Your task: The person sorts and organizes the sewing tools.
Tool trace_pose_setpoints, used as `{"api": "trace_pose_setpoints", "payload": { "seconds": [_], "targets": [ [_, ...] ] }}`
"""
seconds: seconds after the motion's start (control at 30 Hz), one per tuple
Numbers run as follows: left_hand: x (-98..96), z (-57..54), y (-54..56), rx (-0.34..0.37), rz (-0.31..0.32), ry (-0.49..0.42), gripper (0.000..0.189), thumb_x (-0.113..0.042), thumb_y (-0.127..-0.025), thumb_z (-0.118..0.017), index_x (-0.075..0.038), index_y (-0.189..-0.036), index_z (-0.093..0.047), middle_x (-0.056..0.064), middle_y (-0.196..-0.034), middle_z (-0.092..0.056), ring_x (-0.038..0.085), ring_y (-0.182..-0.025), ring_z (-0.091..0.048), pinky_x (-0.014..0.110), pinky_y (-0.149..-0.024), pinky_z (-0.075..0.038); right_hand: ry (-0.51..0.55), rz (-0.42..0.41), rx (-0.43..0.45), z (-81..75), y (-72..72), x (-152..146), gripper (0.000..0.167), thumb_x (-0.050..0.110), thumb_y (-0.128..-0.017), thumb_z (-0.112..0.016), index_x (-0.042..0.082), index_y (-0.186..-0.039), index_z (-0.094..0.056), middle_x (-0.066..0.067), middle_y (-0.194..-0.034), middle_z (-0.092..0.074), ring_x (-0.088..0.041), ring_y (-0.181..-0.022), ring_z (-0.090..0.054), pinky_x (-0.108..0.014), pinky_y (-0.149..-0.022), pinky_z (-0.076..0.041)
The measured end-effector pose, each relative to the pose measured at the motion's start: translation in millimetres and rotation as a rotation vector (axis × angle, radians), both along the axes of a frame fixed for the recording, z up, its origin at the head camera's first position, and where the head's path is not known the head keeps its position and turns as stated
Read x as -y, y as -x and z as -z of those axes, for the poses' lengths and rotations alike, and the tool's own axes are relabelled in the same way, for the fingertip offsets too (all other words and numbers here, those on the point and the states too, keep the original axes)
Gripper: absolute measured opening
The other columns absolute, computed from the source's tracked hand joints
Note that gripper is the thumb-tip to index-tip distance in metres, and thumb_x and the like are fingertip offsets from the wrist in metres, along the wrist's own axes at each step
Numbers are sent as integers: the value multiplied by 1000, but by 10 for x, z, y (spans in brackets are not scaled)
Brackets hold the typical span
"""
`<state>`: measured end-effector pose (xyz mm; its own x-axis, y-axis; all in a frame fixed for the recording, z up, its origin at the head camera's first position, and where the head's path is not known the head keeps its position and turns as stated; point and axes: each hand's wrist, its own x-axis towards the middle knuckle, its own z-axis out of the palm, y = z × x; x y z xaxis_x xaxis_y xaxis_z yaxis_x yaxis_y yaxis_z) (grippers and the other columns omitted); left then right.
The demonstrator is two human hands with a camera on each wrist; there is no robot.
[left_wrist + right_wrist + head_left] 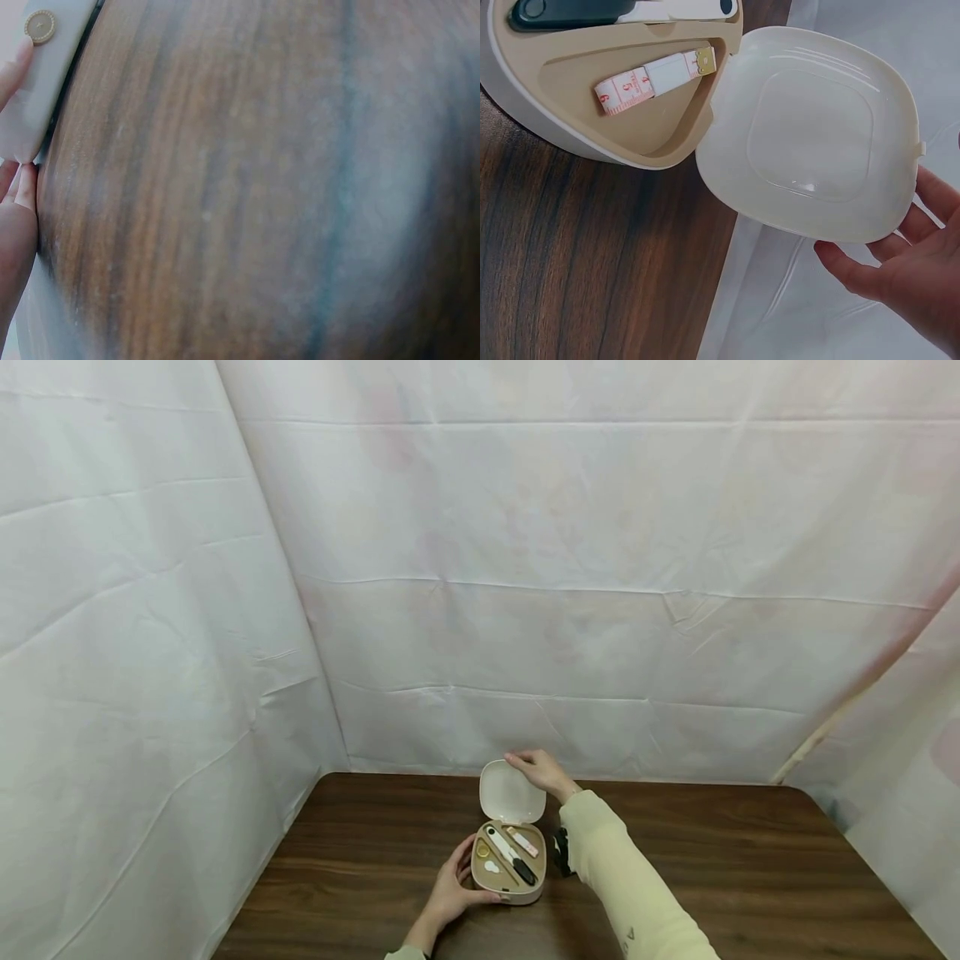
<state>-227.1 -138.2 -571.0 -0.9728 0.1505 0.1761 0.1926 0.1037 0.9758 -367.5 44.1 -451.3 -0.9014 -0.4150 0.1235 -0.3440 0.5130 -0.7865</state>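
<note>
A small sewing box (508,897) stands on the table with its white lid (512,792) swung up at the back. My left hand (450,893) grips the box's left side, the thumb at the front near a round gold button (40,26). At the lid's far edge, my right hand (542,772) holds the rim, some fingers going behind it. Inside the beige tray lie a white tool with a dark end (513,857), a rolled tape measure (654,79) with red numerals, a gold ring-shaped piece (482,852) and a small white piece (491,866).
The dark wooden table (712,843) extends to both sides of the box. A pale cloth sheet (525,568) hangs close behind the table's back edge, with another along the left. Something black (562,852) shows beside the right sleeve.
</note>
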Motion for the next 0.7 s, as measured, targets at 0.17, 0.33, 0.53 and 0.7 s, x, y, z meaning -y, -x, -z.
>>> {"api": "trace_pose_setpoints", "payload": {
  "seconds": [0.17,0.33,0.53,0.7],
  "targets": [
    [2,0,9,3,2,-2,99,-7,-57,-83,7,-136,-24,25,-135,-30,38,-121,-32,27,-91,-37,4,6,-28,14,-12,-15,37,28,-91,-50,-1,-111,-60,-17,-114,-56,-32,-107,-50,-44,-87,-42],
    [0,1,16,3,5,-3,99,-7,-57,-82,7,-136,-23,25,-136,-30,38,-121,-32,25,-91,-37,9,22,-62,19,-51,-28,32,26,-89,-53,1,-107,-63,-15,-108,-60,-31,-101,-54,-42,-83,-45],
    [-1,7,23,-12,13,-8,98,-5,-58,-82,7,-136,-23,27,-136,-29,39,-121,-31,28,-92,-37,21,62,-109,26,-110,-43,26,25,-87,-57,4,-99,-67,-11,-101,-63,-26,-93,-58,-38,-76,-48],
    [-3,11,24,-14,12,-7,99,-6,-58,-82,7,-136,-23,26,-135,-30,39,-121,-31,28,-92,-37,59,78,-130,9,-185,-52,20,22,-85,-60,6,-93,-70,-9,-94,-65,-20,-81,-59,-31,-65,-49]
  ]
}}
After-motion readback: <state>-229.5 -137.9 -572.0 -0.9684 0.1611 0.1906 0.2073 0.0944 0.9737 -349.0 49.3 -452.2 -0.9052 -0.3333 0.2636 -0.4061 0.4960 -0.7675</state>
